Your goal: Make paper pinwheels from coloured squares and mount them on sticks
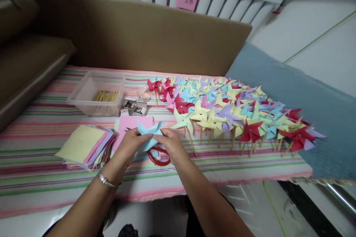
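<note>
Between my two hands is a light blue paper pinwheel with its corners folded inward. My left hand grips its left side, the thumb pressed on the middle. From the right, my right hand pinches it, its thumb meeting the left one at the centre. Red-handled scissors lie on the cloth just below the pinwheel, their blades mostly hidden. Under and behind my left hand is a pink paper sheet. To the left lies a stack of coloured paper squares, a yellow one on top.
Many finished paper pinwheels on sticks cover the right of the striped cloth. A clear plastic box holds short wooden sticks. Beside it sit a small open box of metal fasteners and a round clear container. Cardboard stands behind.
</note>
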`<action>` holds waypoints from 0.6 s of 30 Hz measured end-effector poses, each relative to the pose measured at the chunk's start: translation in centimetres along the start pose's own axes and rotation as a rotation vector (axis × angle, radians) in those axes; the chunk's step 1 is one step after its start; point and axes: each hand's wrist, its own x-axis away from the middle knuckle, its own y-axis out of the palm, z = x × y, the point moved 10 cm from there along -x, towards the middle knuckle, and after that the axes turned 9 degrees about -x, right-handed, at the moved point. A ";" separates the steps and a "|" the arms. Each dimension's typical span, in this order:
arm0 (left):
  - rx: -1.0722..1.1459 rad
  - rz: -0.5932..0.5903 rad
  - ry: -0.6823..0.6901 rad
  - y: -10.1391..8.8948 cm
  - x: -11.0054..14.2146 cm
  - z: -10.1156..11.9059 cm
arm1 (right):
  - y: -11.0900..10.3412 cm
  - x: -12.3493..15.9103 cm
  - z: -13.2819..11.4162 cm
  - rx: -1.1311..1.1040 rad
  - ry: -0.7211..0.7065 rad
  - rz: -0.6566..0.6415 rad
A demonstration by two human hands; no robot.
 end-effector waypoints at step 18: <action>0.435 0.598 0.355 -16.3 3.4 8.0 | 6.6 -6.7 -5.4 0.878 -0.459 -0.062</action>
